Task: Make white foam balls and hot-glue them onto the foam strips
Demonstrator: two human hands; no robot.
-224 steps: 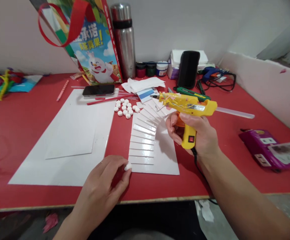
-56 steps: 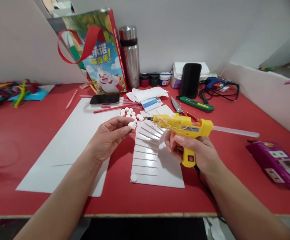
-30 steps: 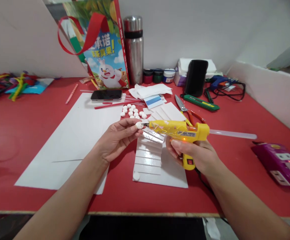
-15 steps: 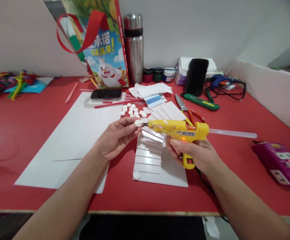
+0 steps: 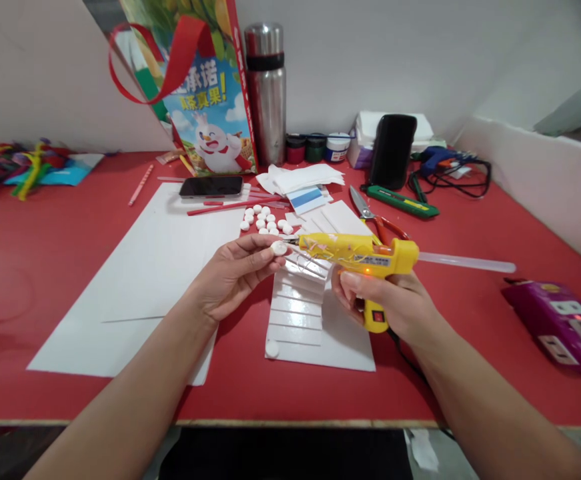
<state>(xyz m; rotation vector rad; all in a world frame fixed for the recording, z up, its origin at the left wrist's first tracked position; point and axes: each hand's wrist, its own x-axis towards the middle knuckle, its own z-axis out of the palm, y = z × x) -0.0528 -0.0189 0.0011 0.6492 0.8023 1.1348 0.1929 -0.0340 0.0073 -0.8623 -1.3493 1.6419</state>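
Observation:
Between the thumb and fingers of my left hand (image 5: 240, 270) is a small white disc (image 5: 279, 248), its flat face turned up. My right hand (image 5: 387, 293) grips a yellow hot glue gun (image 5: 340, 249), whose light glows orange and whose nozzle points left, just above the disc. A clear glue stick (image 5: 465, 261) sticks out of its back. Below lies a white board (image 5: 347, 340) with stepped white strips (image 5: 297, 313); one white disc (image 5: 272, 349) sits at its near left corner. Several white discs (image 5: 261, 223) lie in a group beyond my left hand.
A white sheet (image 5: 135, 267) covers the left, with a phone (image 5: 211, 187) on its far end. Scissors (image 5: 365, 205) and a green cutter (image 5: 403, 201) lie beyond the gun. A steel flask (image 5: 266, 100) and a bag (image 5: 215, 120) stand behind; a purple power strip (image 5: 555, 327) is at right.
The glue gun's nozzle has lifted slightly off the disc's face. My left hand has barely moved and keeps the disc.

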